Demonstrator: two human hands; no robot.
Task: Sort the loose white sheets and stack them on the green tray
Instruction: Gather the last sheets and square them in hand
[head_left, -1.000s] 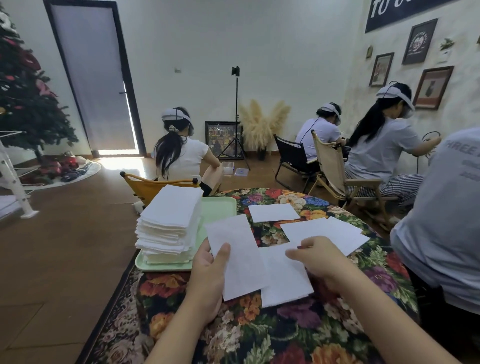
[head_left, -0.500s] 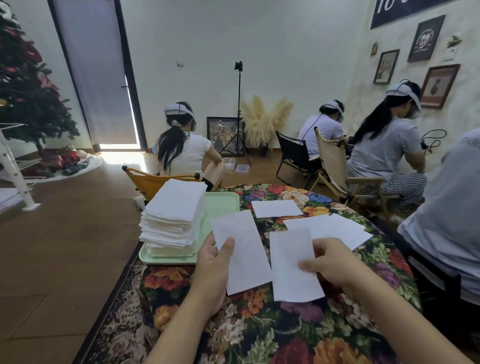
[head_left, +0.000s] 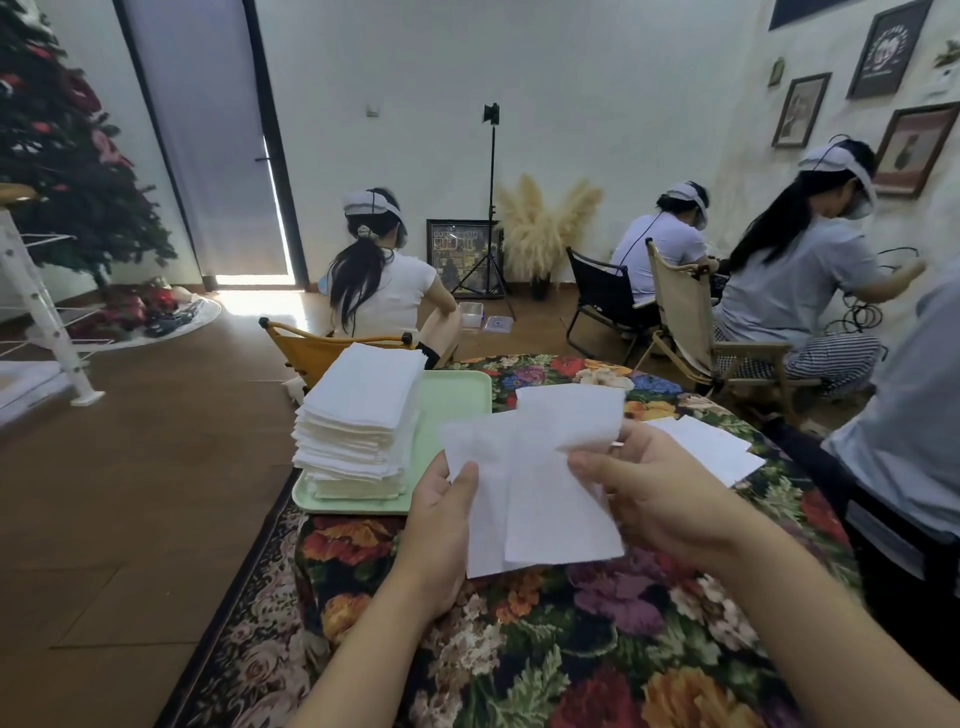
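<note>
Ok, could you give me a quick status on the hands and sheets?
Left hand and right hand gripping overlapped white sheets. Tall stack on green tray. Loose sheets remain right.

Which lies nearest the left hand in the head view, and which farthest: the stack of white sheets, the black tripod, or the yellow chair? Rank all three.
Measured from the left hand:
1. Stack of white sheets, on the green tray, just left of and beyond the hand.
2. Yellow chair, on the floor behind the tray.
3. Black tripod, at the back wall.
</note>
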